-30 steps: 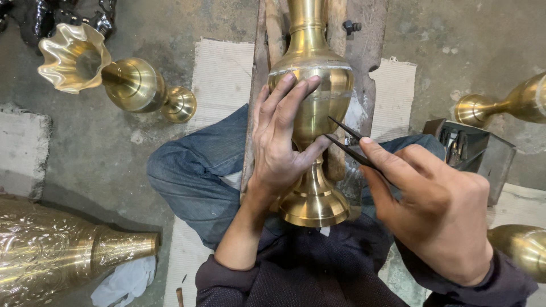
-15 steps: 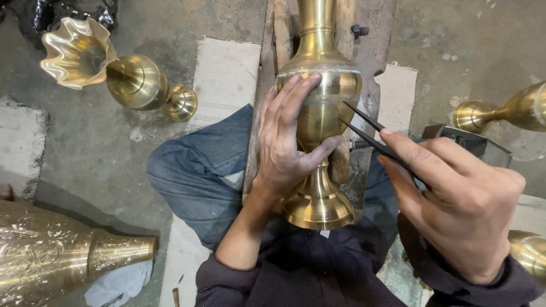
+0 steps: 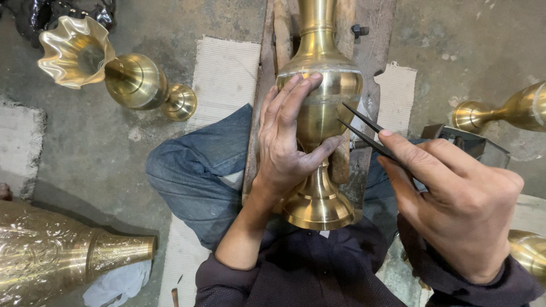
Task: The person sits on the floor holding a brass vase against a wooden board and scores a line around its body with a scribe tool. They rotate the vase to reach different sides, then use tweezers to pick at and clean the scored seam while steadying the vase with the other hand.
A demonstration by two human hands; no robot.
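Gripping the brass vase [image 3: 324, 102] with our left hand [image 3: 287, 142], we pinched dark tweezers [image 3: 369, 136] in our right hand [image 3: 455, 204]; a seam ring looked marked, tips not yet touching.

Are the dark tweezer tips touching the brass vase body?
Cannot tell. In the head view the tweezers, held by the right hand, end right at the edge of the brass vase; no clear gap or contact shows. The left hand grips the vase.

Head camera looks straight down, close
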